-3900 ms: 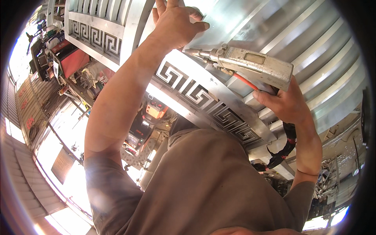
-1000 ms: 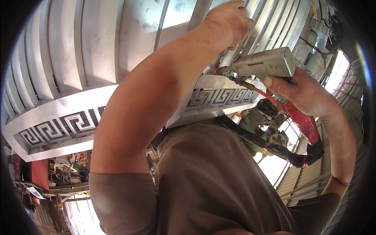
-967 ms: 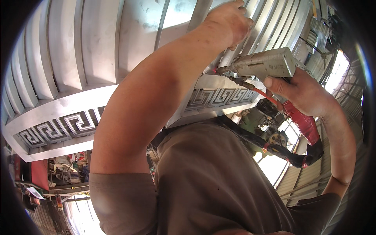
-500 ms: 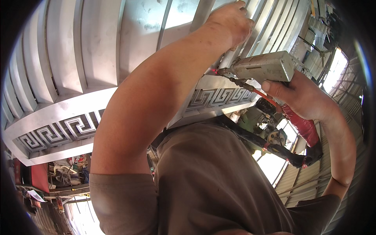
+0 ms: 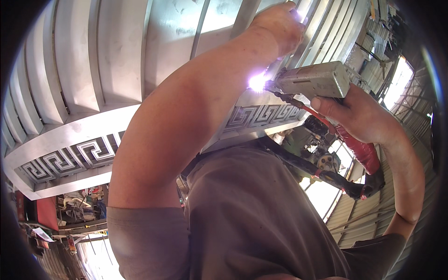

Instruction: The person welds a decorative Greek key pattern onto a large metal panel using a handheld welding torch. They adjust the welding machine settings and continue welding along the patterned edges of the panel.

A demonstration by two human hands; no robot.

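Note:
My right hand [image 5: 359, 112] is closed round a grey welding gun [image 5: 315, 79], its thumb along the near side. At the gun's tip a bright white-violet glare [image 5: 257, 83] burns against the metal gate panel [image 5: 119, 56], and hides the spot it touches. A thin orange-red feed tube [image 5: 312, 111] runs to the tip from below. Higher up, my left hand [image 5: 280, 28] has its fingers curled at a metal slat [image 5: 305, 11] of the panel; the fingertips are partly hidden. My left forearm crosses in front of the panel, close to the glare.
Below the slats, a curved lower rail [image 5: 70, 133] carries key-pattern cutouts [image 5: 95, 149]. A red-wrapped cable [image 5: 359, 151] continues into a black hose [image 5: 303, 165] that loops toward my body. Cluttered shelves [image 5: 79, 205] stand at lower left; machinery [image 5: 326, 161] is behind the hose.
The small red spot at the gun's tip has become a bright white-violet glare that lights the nearby metal and my left hand. Both hands stay in nearly the same places.

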